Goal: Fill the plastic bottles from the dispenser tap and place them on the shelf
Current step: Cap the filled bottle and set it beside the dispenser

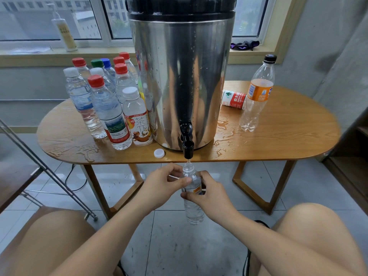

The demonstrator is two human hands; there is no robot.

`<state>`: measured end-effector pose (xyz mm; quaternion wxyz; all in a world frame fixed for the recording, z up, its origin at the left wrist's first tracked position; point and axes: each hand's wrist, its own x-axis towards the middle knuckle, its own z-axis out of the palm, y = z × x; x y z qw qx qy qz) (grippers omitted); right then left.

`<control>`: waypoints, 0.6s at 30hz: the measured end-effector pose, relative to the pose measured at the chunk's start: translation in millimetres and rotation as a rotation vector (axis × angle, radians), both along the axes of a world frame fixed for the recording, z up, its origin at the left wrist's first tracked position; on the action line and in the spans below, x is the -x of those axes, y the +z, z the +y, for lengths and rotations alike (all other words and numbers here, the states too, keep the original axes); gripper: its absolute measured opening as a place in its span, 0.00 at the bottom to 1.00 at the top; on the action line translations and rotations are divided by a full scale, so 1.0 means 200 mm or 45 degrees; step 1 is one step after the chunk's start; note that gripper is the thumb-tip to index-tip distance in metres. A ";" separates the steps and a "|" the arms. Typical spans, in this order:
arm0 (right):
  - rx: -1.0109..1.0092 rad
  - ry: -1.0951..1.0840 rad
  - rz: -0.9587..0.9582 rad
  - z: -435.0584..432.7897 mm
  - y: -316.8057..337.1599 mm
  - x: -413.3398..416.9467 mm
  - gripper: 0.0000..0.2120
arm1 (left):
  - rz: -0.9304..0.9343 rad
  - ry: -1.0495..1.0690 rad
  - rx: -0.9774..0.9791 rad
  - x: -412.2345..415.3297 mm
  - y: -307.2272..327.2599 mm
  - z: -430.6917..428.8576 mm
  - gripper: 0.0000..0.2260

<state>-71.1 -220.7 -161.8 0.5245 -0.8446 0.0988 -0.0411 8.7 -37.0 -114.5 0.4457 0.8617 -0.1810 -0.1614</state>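
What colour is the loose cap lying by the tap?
The cap is white; the head view shows it.

dispenser (179, 66) top cut off by the upper edge; bottle (194, 210) label mostly hidden under left hand (159, 184) and right hand (209, 194); lying bottle (234, 99) partly hidden behind orange bottle (259, 92)

Soft daylight from the window (59, 16); sharp centre; wide-angle bowing at edges.

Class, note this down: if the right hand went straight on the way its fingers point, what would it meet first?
The right hand grips the bottle, so that comes first; just beyond, probably the left hand.
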 end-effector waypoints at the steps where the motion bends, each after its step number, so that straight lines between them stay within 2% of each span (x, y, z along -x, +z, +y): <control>1: -0.001 -0.001 0.000 0.00 0.00 0.00 0.26 | 0.002 0.001 0.001 0.00 0.00 0.00 0.17; 18: -0.030 -0.014 -0.005 0.00 0.00 0.00 0.26 | 0.012 -0.001 0.014 0.00 0.00 0.00 0.16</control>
